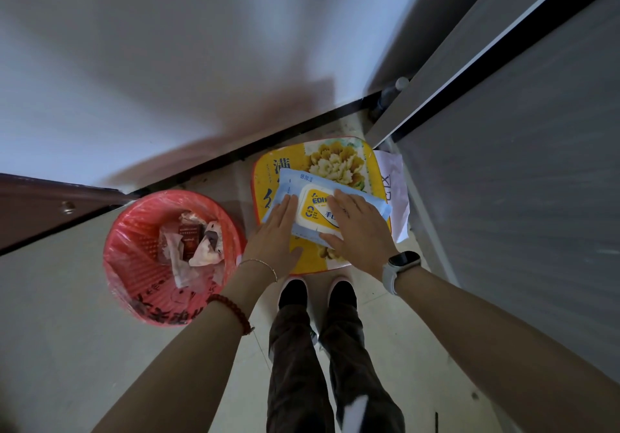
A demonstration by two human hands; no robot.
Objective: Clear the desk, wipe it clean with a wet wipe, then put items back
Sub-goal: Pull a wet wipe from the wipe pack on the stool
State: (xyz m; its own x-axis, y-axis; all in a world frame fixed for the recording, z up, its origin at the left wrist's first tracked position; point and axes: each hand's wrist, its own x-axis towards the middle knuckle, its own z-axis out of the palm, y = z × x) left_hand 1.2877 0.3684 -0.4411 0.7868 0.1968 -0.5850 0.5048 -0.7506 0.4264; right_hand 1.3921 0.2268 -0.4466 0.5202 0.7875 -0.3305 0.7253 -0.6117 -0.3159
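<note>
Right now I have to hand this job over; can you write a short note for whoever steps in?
Left hand: flat, fingers straight, on the left end of the wet wipe pack.
Right hand: laid over the pack's right side, thumb at its near edge.
The pack lies on a yellow flowered stool on the floor, beside a red waste basket holding crumpled rubbish.
Done: pack reached. The desk is out of view, so its clearing cannot be judged.
Left: pull a wipe, wipe the desk, put items back.
</note>
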